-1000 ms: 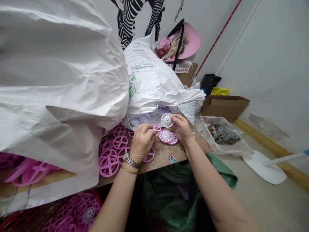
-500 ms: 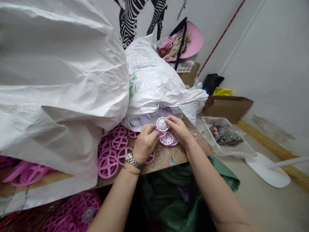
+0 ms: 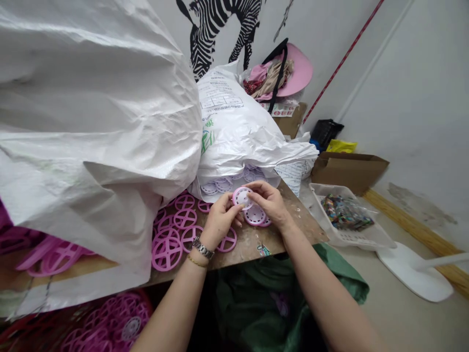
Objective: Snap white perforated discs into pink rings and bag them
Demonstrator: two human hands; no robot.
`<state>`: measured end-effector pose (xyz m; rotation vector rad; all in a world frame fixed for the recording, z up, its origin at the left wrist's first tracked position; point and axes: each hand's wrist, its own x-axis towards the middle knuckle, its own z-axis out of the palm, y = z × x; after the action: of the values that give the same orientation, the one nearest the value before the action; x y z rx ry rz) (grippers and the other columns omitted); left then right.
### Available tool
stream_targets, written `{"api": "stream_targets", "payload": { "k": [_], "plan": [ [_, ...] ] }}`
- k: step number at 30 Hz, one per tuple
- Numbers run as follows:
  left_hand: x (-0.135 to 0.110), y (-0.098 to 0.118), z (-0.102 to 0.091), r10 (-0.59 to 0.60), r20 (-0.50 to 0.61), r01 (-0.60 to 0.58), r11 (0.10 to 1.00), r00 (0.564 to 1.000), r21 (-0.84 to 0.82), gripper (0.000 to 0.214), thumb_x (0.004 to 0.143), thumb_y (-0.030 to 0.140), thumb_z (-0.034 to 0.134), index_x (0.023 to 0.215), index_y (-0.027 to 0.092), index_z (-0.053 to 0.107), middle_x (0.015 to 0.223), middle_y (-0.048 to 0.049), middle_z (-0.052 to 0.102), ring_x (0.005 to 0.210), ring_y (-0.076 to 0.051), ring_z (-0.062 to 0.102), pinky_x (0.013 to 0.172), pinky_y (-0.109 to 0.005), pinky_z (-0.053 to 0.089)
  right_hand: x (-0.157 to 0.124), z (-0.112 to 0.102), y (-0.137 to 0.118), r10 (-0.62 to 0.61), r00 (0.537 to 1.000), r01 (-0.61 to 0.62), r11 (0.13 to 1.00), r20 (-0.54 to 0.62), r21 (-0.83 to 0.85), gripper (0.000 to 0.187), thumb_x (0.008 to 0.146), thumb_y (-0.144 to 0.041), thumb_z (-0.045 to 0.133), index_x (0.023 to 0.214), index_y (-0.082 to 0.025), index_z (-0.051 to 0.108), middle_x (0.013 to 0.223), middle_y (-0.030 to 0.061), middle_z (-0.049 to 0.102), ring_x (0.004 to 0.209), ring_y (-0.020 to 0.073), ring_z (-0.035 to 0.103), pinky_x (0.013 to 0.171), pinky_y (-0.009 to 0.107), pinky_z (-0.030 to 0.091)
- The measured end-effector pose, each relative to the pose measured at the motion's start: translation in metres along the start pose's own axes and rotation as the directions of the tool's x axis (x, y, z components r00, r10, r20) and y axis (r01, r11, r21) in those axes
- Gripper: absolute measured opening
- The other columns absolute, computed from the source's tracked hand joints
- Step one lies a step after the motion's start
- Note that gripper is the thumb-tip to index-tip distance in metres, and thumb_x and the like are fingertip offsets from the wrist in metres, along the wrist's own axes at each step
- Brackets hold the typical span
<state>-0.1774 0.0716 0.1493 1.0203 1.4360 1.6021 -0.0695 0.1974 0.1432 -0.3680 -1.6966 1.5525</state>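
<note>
Between my two hands is a small round plastic wheel (image 3: 242,197), a white slotted disc sitting in a pink ring. My left hand (image 3: 221,219) pinches its lower left edge, thumb on the face. From the right, my right hand (image 3: 268,201) grips it with the thumb pressed on the white disc. Just below, white-and-pink wheels (image 3: 255,215) lie overlapping on the wooden table (image 3: 289,215). Left of my left hand, several pink spoked rings (image 3: 167,253) are spread on the tabletop. Pale lilac slotted discs (image 3: 223,184) show at the mouth of the white woven sack (image 3: 238,132).
A large white sack (image 3: 95,107) fills the left side. Below the table are a basket of pink rings (image 3: 110,318) and green fabric (image 3: 256,298). On the right floor stand a white plastic tray (image 3: 351,236) of small packets, a cardboard box (image 3: 350,171) and a white stand base (image 3: 414,274).
The white disc, held apart in my right hand before, now sits in the pink ring. My hands have come together, with both thumbs on the wheel. The view has shifted slightly.
</note>
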Motion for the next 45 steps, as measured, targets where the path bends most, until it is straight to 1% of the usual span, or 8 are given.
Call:
{"api": "stream_targets", "payload": {
  "k": [4,10,17,24,30,34,40,45],
  "plan": [
    [0.002,0.001,-0.003,-0.049,-0.017,0.046,0.991,0.999,-0.128,0.035,0.073,0.036,0.070,0.100,0.016,0.057,0.077,0.0021,0.062,0.060,-0.010,0.063,0.054,-0.021,0.057,-0.001,0.004,0.004,-0.015,1.000,0.015,1.000,0.024,0.009,0.035,0.068,-0.039,0.079,0.096,-0.024,0.067,0.095,0.0030,0.071,0.091,0.0200,0.065,0.087,0.035,0.051],
    [0.001,0.001,-0.002,-0.036,0.008,0.037,0.995,0.999,-0.092,0.027,0.077,0.036,0.066,0.097,0.018,0.059,0.083,0.0020,0.061,0.064,-0.010,0.063,0.058,-0.023,0.058,-0.004,0.000,-0.001,-0.001,0.998,0.007,0.996,0.065,-0.087,0.028,0.076,-0.041,0.071,0.096,-0.022,0.069,0.093,0.0032,0.072,0.087,0.0198,0.065,0.083,0.034,0.051],
    [-0.001,0.000,0.002,0.029,-0.014,-0.027,0.988,0.999,0.152,0.025,0.087,0.045,0.054,0.093,0.021,0.058,0.073,0.0022,0.060,0.057,-0.015,0.063,0.047,-0.025,0.052,-0.003,-0.002,-0.005,0.028,0.992,-0.010,0.990,0.122,-0.144,0.023,0.074,-0.040,0.072,0.086,-0.020,0.071,0.083,0.0019,0.071,0.077,0.0180,0.063,0.074,0.030,0.050],
    [-0.003,0.001,0.001,0.263,-0.043,-0.218,0.871,0.964,0.441,0.018,0.091,0.034,0.051,0.083,0.021,0.060,0.058,0.0043,0.054,0.049,-0.012,0.056,0.049,-0.022,0.042,-0.008,0.003,-0.005,-0.077,0.996,0.087,0.968,0.051,-0.234,0.014,0.076,-0.034,0.069,0.073,-0.021,0.067,0.069,-0.0008,0.064,0.067,0.0157,0.057,0.066,0.028,0.046],
    [0.000,0.001,0.001,0.208,0.031,-0.204,0.904,0.978,0.376,0.010,0.087,0.027,0.054,0.094,0.021,0.058,0.077,0.0032,0.059,0.055,-0.011,0.057,0.053,-0.022,0.047,-0.008,0.000,-0.005,-0.049,0.999,0.051,0.976,0.016,-0.212,0.014,0.077,-0.035,0.067,0.078,-0.021,0.067,0.073,-0.0002,0.066,0.070,0.0168,0.059,0.070,0.029,0.048],
    [0.000,0.002,0.003,0.174,-0.011,-0.162,0.933,0.985,0.322,0.013,0.083,0.020,0.056,0.096,0.021,0.057,0.078,0.0041,0.057,0.053,-0.010,0.057,0.052,-0.022,0.050,-0.009,-0.004,-0.007,-0.036,0.993,0.057,0.979,0.111,-0.195,0.019,0.075,-0.028,0.069,0.093,-0.022,0.068,0.090,0.0015,0.070,0.085,0.0188,0.063,0.080,0.031,0.049],
    [-0.001,-0.002,0.001,0.245,-0.032,-0.228,0.938,0.969,0.262,0.010,0.084,0.022,0.056,0.094,0.021,0.056,0.075,0.0045,0.055,0.054,-0.009,0.056,0.050,-0.020,0.050,-0.017,0.004,-0.014,-0.069,0.995,0.083,0.976,0.073,-0.203,0.022,0.076,-0.020,0.066,0.097,-0.021,0.068,0.095,0.0016,0.069,0.091,0.0195,0.063,0.086,0.033,0.048],
    [0.001,-0.006,-0.002,0.309,0.006,-0.299,0.912,0.951,0.281,0.022,0.085,0.025,0.058,0.107,0.022,0.057,0.087,0.0006,0.059,0.069,-0.012,0.059,0.057,-0.020,0.053,-0.019,0.002,-0.023,-0.070,0.996,0.082,0.969,0.060,-0.232,0.022,0.076,-0.021,0.067,0.098,-0.022,0.068,0.098,0.0016,0.070,0.092,0.0199,0.063,0.087,0.034,0.049]
  ]
}}
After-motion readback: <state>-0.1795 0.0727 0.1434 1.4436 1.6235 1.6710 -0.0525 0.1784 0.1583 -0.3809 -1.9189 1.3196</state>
